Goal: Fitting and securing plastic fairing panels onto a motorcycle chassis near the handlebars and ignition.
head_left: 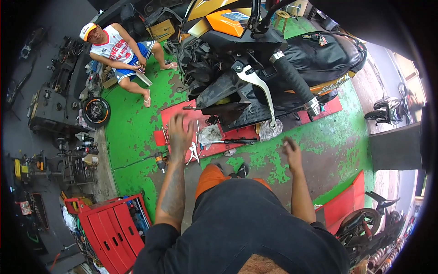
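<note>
I stand beside an orange and black scooter (255,84) with parts of its front panelling off. My left hand (181,134) hangs in the air above a red mat (173,116), its fingers apart and slightly blurred, holding nothing. Lower than the scooter's silver brake lever (260,84) and black handlebar grip (294,75), my right hand (291,150) is raised over the floor. Its fingers look bent but are smeared by motion, so their grip is unclear. On the mat lie silver pliers (193,152), a crumpled plastic bag (210,135) and a long black tool (239,141).
A power drill (160,161) lies left of the mat. A person (119,57) sits at the upper left, near a wheel (96,111). At the lower left stands a red tool cabinet (112,233); a red panel (342,201) and motorcycle parts (365,228) are at the lower right.
</note>
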{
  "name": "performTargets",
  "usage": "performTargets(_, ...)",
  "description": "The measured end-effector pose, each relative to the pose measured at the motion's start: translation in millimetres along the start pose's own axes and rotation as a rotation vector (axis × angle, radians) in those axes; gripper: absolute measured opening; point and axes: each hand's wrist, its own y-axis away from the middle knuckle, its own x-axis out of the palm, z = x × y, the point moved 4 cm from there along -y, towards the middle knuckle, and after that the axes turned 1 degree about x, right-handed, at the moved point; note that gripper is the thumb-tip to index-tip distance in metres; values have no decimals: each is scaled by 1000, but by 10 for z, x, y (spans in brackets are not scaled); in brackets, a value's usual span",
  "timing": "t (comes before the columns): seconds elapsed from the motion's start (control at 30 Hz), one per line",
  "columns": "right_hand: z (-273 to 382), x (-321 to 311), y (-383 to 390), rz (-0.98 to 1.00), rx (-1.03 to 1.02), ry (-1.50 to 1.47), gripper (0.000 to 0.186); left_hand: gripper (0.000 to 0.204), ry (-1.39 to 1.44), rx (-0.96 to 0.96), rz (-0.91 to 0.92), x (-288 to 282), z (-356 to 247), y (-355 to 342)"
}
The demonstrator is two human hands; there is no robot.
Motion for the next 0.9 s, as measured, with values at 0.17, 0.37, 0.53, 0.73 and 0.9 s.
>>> performTargets(0.17,2201,224,9,164,-558,-625,65,32,-52,-401,779,535,1640,2222)
performTargets(0.37,3407,707,376,110,-1049,-227,53,30,22,-827,1250,452,2402,3899)
performTargets(0.53,3566,1043,577,236,-1198,-117,33,31,-3,-714,1176,617,2264,3044)
performTargets(0.73,3790,1454,647,188,-1348,-197,30,33,29,-595,874,971,1684,1676)
performTargets(0.9,3640,1187,289,424,-1520,-162,35,35,76,-700,573,1159,989,1281)
